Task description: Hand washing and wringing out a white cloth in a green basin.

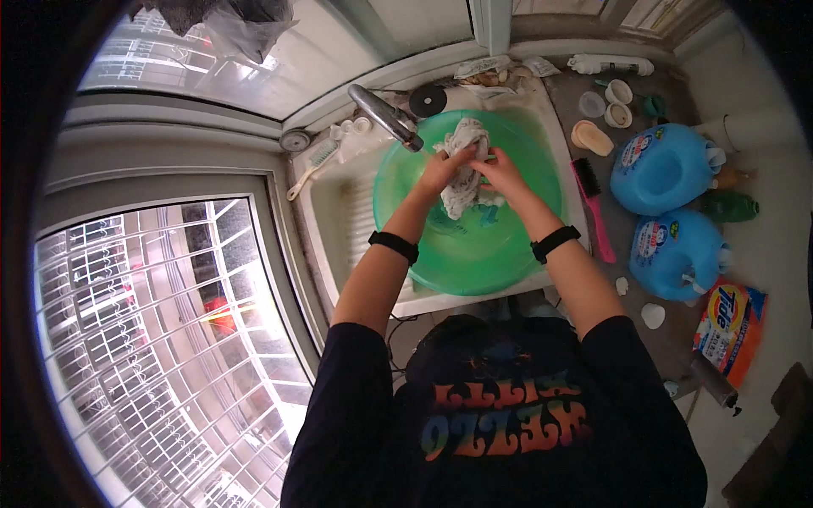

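Observation:
Both my hands grip a bunched white cloth (465,190) with dark printed marks, held over a round green plastic basin (489,270). My left hand (444,170) has the cloth from the left side, with its thumb across the fabric. From the right, my right hand (502,173) pinches it near the middle. The basin sits in a white ceramic laundry sink (330,235) with a ribbed washboard slope. A chrome faucet (387,117) reaches over the basin rim just left of the cloth. Whether water is flowing I cannot tell.
A white-handled scrub brush (312,169) lies on the left ledge. On the right counter are a pink brush (595,209), two blue detergent jugs (660,168), an orange Tide bag (730,330) and small cups (618,93). A barred window (171,343) is at left.

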`<state>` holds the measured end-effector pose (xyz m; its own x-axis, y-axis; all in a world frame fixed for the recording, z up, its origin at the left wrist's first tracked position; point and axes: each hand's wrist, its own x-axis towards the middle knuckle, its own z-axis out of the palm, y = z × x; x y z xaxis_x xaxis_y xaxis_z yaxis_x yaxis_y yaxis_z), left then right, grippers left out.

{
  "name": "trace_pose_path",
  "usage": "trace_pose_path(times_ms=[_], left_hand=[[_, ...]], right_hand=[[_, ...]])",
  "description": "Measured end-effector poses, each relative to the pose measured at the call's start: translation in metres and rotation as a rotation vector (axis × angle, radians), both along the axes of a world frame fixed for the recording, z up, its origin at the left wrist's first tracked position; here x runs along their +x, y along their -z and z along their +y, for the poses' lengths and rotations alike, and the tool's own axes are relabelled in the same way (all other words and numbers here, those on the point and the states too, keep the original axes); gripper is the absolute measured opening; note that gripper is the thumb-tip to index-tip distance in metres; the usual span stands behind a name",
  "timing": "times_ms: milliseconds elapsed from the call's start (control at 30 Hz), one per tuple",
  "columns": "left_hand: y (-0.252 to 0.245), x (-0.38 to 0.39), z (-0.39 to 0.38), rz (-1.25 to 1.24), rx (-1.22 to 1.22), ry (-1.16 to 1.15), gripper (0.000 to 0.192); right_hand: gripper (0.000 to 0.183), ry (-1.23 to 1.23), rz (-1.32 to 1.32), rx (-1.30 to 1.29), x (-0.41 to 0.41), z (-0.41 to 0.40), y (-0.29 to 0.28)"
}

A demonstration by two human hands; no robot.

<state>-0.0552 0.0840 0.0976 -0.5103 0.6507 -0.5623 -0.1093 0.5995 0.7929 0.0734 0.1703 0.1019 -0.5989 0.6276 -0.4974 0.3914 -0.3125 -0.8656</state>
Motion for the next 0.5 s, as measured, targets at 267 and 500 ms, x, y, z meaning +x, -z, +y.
trace_pose_path(times_ms=[267, 500], left_hand=[[-0.023, -0.012, -0.059, -0.226, -0.206, -0.086, 0.065], [-0.007, 0.003, -0.066, -0.123, -0.190, -0.182, 0.062]], right_hand=[[0.032, -0.333, 0.043, 0.354, -0.023, -0.003, 0.031], [0.028, -0.294, 0.068, 0.226, -0.016, 0.006, 0.020]])
